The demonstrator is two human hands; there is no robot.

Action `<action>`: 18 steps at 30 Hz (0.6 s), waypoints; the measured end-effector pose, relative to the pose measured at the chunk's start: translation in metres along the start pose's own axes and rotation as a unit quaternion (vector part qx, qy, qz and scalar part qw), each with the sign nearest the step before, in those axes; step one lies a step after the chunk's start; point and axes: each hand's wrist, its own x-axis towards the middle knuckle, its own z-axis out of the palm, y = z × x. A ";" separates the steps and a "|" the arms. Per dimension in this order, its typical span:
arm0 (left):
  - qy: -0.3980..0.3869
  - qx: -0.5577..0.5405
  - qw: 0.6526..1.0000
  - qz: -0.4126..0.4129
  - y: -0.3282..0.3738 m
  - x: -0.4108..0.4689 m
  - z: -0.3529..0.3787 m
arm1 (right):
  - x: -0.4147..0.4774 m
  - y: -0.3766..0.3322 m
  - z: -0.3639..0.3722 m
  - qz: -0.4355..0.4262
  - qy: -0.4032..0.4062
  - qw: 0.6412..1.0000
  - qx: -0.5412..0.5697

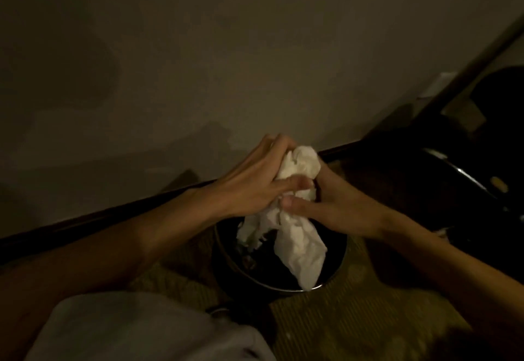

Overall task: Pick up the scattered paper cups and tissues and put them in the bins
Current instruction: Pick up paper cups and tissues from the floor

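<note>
The left hand (249,182) was above the bin (235,268), with its fingers and thumb clamped on the tissue wad (300,247). The wad hung directly over the bin opening, and its loose tail trailed toward the near rim. The right hand (337,207) pinched the same wad. The material appeared light, soft and compressible. Grip the bunched centre, not the trailing ends.

Crumpled white tissues (296,243) at the centre are soft, matt, creased paper. The bin (263,284) under them is glossy black with a shiny metal rim. At 5 o'clock the carpet (340,329) looks ribbed and rough. At 12 o'clock the wall (198,48) is smooth and matt.
</note>
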 end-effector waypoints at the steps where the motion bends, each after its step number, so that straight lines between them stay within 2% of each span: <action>1: -0.025 0.004 1.000 -0.010 -0.004 0.005 0.011 | -0.001 0.014 -0.003 0.014 -0.003 0.999 -0.044; 7: -0.178 0.117 0.977 -0.025 -0.045 0.016 0.050 | -0.003 0.057 -0.012 0.125 -0.048 0.967 -0.218; 10: -0.248 0.214 0.942 -0.067 -0.058 0.019 0.054 | 0.003 0.058 -0.013 0.125 -0.092 0.957 -0.246; 13: -0.320 0.233 0.909 -0.128 -0.060 0.016 0.043 | 0.005 0.052 -0.016 0.100 -0.071 0.949 -0.292; 15: -0.330 0.236 0.903 -0.145 -0.051 0.015 0.024 | 0.008 0.051 -0.017 0.107 -0.032 0.933 -0.342; 18: -0.241 0.204 0.934 -0.166 -0.028 0.017 -0.015 | 0.010 0.041 -0.012 0.049 0.009 0.945 -0.324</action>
